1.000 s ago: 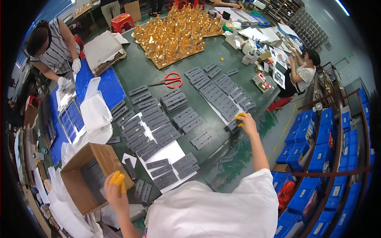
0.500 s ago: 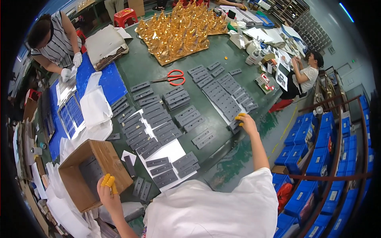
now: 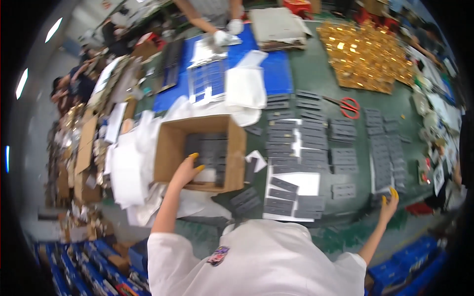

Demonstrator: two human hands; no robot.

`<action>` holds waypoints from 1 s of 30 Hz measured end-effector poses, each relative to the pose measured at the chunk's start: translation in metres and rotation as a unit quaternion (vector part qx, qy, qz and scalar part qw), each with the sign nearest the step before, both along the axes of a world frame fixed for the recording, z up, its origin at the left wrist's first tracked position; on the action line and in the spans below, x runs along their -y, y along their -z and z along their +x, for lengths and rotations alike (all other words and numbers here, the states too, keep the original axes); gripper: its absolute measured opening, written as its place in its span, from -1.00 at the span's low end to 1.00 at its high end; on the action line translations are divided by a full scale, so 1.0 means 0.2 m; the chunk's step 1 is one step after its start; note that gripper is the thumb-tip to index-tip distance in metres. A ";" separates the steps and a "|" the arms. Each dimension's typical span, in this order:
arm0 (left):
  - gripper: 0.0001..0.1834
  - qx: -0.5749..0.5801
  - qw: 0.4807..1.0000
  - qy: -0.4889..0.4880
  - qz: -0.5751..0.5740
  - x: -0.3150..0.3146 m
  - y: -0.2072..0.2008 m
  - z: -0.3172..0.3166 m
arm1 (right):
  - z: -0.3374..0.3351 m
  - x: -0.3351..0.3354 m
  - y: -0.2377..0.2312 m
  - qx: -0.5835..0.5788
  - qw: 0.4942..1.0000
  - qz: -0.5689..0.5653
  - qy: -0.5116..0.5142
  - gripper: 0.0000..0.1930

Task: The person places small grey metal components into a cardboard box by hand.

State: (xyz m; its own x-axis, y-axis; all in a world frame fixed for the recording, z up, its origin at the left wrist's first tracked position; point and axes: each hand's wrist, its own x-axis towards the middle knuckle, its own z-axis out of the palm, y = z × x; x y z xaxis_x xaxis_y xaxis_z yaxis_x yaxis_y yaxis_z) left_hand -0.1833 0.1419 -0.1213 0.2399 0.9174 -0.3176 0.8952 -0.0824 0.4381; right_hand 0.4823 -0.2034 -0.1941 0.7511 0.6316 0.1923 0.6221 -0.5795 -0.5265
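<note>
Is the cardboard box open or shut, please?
Open: the cardboard box is uncovered, and dark grey pieces show inside it.

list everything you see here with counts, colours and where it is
Cardboard box: 1, brown, left of the block rows
Slotted blocks: many, dark grey, on the table and inside the box
Paper sheets: several, white, under some blocks
Scissors: 1, red handles, right of centre
Shiny pieces: many, gold, upper right
Stacked boards: one pile, off-white, top middle
Flat sheet: 1, blue, upper middle
Wrapping sheets: several, white, left of the box
Table: 1, green, centre
Bins: several, blue, lower corners
Co-worker's hands: 2, white-gloved, top
Background clutter: too blurred to count
Shirt: 1, white, bottom middle
Left hand: 1, yellow-capped fingers, over box opening
Right hand: 1, yellow-capped fingers, by rightmost blocks
</note>
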 end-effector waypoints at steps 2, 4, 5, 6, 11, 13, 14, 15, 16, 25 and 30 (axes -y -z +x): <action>-0.29 -0.055 0.991 -0.062 -0.104 -0.05 0.10 -0.08 | -0.04 -0.01 0.04 0.001 0.999 0.032 0.003 -0.57; -0.34 -0.077 0.976 -0.125 -0.164 -0.08 0.12 -0.09 | -0.15 -0.08 -0.01 0.005 0.999 0.035 0.005 -0.64; -0.38 -0.076 0.956 -0.188 -0.214 -0.09 0.09 -0.06 | -0.19 -0.09 -0.01 0.003 0.999 0.036 0.001 -0.64; -0.38 -0.075 0.955 -0.193 -0.211 -0.11 0.13 -0.11 | -0.21 -0.10 -0.02 0.009 1.000 0.024 0.002 -0.65; -0.49 0.182 0.748 -0.478 -0.423 -0.19 0.32 -0.18 | -0.37 -0.18 -0.12 0.029 0.998 0.048 0.017 -0.65; -0.49 0.222 0.732 -0.517 -0.384 -0.22 0.37 -0.15 | -0.41 -0.18 -0.12 0.027 0.998 0.043 0.035 -0.65; -0.50 0.261 0.712 -0.554 -0.343 -0.23 0.40 -0.14 | -0.43 -0.19 -0.14 0.024 0.998 0.043 0.034 -0.65; -0.50 0.259 0.714 -0.553 -0.344 -0.25 0.40 -0.10 | -0.47 -0.21 -0.17 0.028 0.998 0.053 0.028 -0.65; -0.49 0.283 0.712 -0.565 -0.307 -0.27 0.38 -0.05 | -0.50 -0.21 -0.19 0.032 0.997 0.063 0.023 -0.65; -0.54 0.204 0.664 -0.678 -0.240 -0.36 0.64 -0.09 | -0.61 -0.29 -0.19 -0.013 0.996 0.085 0.006 -0.69; -0.71 0.241 0.562 -0.760 -0.222 -0.36 0.74 -0.25 | -0.69 -0.42 -0.22 -0.041 0.996 0.058 -0.057 -0.70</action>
State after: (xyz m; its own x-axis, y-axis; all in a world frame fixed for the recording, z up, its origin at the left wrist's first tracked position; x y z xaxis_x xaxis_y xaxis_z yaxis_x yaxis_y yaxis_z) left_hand -0.2343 0.2139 -0.2686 -0.5569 0.0360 -0.8298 -0.4469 0.8291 0.3359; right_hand 0.3440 -0.1192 -0.1499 0.6915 0.6912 0.2099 0.6333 -0.4402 -0.6366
